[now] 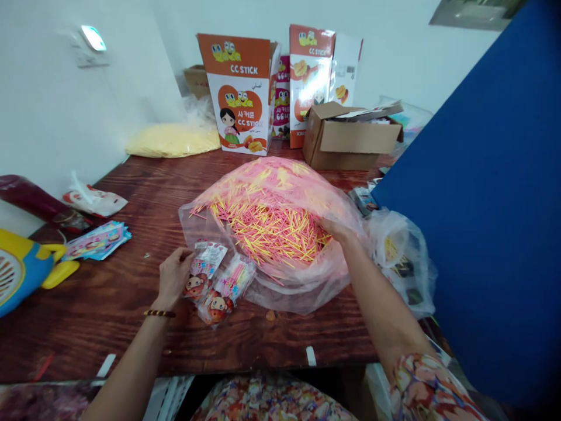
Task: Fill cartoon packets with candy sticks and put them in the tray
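Observation:
A large clear plastic bag [302,295] lies open on the table, full of thin pink and yellow sticks [280,228]. My right hand [335,228] reaches in at the right side of the opening, touching the sticks; its fingers are mostly hidden. My left hand [175,272] is closed, pinching the left edge of a small printed packet [204,269] in front of the bag. Beside that one, and partly overlapping it, lies a second clear packet [228,289] with a cartoon figure and pink and yellow sticks showing inside.
Printed cartons [243,99] and an opened brown box [350,143] stand at the back. A yellow-filled bag [170,140] lies behind on the left. Flat packets [99,240] and a yellow-blue device [26,269] sit left. A blue panel [491,222] borders the right, beside a smaller plastic bag [403,263].

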`<state>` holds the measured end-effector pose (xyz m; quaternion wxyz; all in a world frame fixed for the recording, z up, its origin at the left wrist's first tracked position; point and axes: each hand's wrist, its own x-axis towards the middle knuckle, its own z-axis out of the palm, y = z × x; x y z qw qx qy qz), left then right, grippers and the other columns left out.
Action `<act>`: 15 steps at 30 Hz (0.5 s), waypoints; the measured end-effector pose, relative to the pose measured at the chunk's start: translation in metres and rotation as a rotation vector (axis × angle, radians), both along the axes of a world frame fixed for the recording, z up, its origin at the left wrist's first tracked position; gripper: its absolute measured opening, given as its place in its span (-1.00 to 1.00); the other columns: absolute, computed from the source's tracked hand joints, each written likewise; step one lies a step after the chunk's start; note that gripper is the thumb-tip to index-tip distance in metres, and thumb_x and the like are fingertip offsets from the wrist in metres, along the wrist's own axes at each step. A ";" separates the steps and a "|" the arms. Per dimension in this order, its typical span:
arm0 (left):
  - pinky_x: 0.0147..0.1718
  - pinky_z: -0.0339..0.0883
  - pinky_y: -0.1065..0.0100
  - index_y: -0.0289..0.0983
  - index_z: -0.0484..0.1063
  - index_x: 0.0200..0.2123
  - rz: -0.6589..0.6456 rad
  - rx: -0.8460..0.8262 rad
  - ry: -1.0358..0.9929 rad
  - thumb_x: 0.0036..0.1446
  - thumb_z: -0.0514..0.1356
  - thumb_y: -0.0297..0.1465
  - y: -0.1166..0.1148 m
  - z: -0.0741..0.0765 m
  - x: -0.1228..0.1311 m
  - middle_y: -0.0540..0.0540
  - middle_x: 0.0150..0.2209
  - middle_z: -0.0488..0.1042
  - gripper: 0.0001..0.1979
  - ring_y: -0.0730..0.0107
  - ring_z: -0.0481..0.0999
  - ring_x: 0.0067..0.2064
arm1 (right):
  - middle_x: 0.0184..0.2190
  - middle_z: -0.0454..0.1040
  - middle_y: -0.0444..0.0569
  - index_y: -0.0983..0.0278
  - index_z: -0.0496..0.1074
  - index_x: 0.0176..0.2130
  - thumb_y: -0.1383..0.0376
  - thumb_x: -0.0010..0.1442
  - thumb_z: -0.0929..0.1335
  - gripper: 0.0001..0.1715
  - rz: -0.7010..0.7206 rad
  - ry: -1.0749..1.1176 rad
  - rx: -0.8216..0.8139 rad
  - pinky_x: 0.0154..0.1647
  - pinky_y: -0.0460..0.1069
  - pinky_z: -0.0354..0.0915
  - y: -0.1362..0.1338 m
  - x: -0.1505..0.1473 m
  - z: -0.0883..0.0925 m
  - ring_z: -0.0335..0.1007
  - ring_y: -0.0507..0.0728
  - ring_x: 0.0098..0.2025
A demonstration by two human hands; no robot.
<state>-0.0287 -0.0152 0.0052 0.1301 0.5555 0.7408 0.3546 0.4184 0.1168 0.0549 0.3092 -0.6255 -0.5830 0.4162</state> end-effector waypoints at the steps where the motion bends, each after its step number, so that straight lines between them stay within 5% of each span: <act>1: -0.32 0.30 0.36 -0.22 0.50 -0.35 0.006 0.009 -0.008 0.08 0.15 -0.16 -0.001 0.001 -0.001 -0.06 -0.38 0.59 -0.73 0.27 0.51 -0.34 | -0.13 0.48 0.01 0.34 0.42 -0.04 0.17 0.32 0.35 -0.69 0.016 0.019 -0.045 -0.19 0.05 0.45 -0.005 -0.002 0.000 0.46 0.09 -0.20; 4: -0.31 0.30 0.35 -0.24 0.52 -0.32 -0.003 0.036 -0.077 0.08 0.16 -0.16 -0.001 0.004 -0.005 -0.08 -0.36 0.59 -0.72 0.27 0.51 -0.33 | -0.51 0.38 -0.14 0.35 0.37 -0.39 0.24 0.24 0.39 -0.76 0.071 0.088 -0.135 -0.46 -0.08 0.29 -0.023 -0.011 0.002 0.28 -0.02 -0.51; 6: -0.28 0.32 0.35 -0.26 0.54 -0.29 -0.030 0.063 -0.141 0.07 0.17 -0.18 -0.002 0.007 -0.005 -0.09 -0.34 0.59 -0.71 0.27 0.51 -0.30 | -0.59 0.33 -0.17 0.29 0.29 -0.47 0.24 0.16 0.41 -0.71 0.113 0.154 -0.143 -0.48 -0.09 0.22 -0.041 -0.022 0.004 0.24 -0.02 -0.54; 11: -0.31 0.34 0.36 -0.28 0.51 -0.33 -0.062 0.101 -0.357 -0.02 0.23 -0.21 -0.004 0.019 0.004 -0.06 -0.39 0.55 -0.73 0.34 0.48 -0.36 | -0.47 0.46 -0.14 0.23 0.28 -0.37 0.12 0.05 0.44 -0.68 0.221 0.533 -0.098 -0.33 -0.04 0.30 -0.096 -0.069 -0.008 0.35 0.03 -0.44; 15: -0.32 0.35 0.37 -0.31 0.53 -0.27 -0.048 0.094 -0.540 -0.10 0.29 -0.20 -0.008 0.032 0.016 -0.09 -0.34 0.57 -0.65 0.35 0.48 -0.34 | -0.35 0.51 -0.10 0.23 0.38 -0.27 0.10 0.14 0.37 -0.74 0.259 0.599 0.021 -0.19 0.00 0.32 -0.138 -0.106 -0.035 0.38 0.07 -0.33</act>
